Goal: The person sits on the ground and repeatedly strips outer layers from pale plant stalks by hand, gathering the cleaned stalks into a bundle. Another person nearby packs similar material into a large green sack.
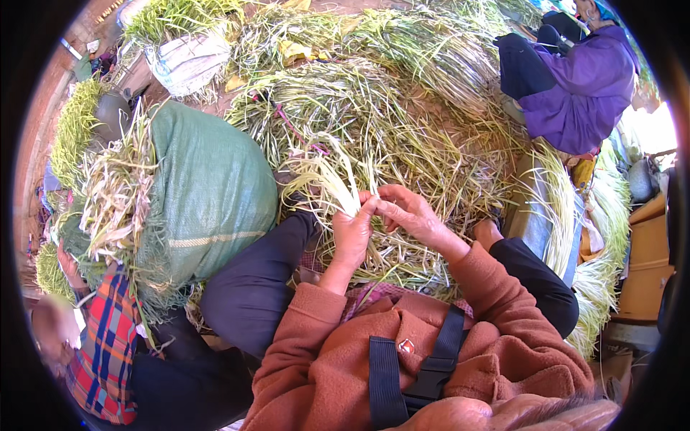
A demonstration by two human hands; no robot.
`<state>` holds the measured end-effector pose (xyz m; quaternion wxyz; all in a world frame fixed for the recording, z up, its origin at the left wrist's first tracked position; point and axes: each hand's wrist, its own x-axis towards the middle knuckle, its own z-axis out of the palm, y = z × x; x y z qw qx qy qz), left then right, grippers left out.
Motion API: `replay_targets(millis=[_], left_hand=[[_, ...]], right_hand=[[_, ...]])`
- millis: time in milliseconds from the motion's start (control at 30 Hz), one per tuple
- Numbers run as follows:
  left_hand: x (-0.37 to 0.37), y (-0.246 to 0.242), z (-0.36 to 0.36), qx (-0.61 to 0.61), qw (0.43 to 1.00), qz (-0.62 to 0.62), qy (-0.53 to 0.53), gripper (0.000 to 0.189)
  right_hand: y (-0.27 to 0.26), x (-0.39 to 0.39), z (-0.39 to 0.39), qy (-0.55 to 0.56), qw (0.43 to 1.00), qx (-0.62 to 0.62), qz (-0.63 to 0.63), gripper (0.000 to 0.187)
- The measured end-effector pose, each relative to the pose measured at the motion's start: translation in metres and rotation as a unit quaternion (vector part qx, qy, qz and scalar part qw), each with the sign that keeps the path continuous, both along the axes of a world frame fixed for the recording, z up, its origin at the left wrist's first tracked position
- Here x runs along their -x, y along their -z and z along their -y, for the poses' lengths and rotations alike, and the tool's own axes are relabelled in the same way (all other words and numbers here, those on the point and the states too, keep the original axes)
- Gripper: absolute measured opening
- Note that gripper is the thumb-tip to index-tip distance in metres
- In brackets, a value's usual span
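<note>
My left hand (349, 237) grips a small bunch of pale yellow-green stalks (337, 186), which look like blanched chives and fan out up and to the left. Close against it, my right hand (412, 213) pinches a thin stalk (373, 175) between thumb and finger; the fingertips of both hands meet there. Below and beyond the hands, a wide heap of loose green and straw-coloured stalks (345, 102) covers the ground between my legs. At my right knee, longer pale stalks (558, 215) lie draped over a grey-blue edge (531, 199).
A bulging green woven sack (215, 172) stands at my left leg. Behind it, a person in a plaid shirt (105, 350) sits near withered leaves (118, 194). Another person in purple (585, 86) sits at far right. A white sack (188, 62) and cardboard box (647, 258) are also there.
</note>
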<state>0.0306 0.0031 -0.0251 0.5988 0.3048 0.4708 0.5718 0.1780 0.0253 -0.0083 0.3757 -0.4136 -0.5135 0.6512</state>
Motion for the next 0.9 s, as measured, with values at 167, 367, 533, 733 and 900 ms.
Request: replay_targets(millis=[167,367,533,733,900], left_hand=[[-0.005,-0.006,0.004,0.028,0.999,-0.011,0.026,0.016],[-0.003,-0.007,0.001,0.032,0.999,0.032,0.006,0.018],[0.003,-0.004,-0.002,0.016,0.983,0.184,0.008,0.014],[0.025,-0.003,-0.010,0.002,0.972,0.232,0.034,0.013],[0.042,-0.003,-0.019,0.007,0.976,-0.210,-0.056,0.016]], right_hand=[[0.008,0.008,0.004,0.058,0.998,0.018,0.025,0.037],[0.013,0.009,0.007,0.138,0.989,0.007,-0.055,0.029],[0.019,-0.012,-0.003,0.195,0.965,0.078,-0.156,0.028],[0.025,-0.057,-0.022,0.297,0.935,0.079,-0.175,0.026],[0.025,-0.080,-0.028,0.325,0.930,0.040,-0.164,0.023]])
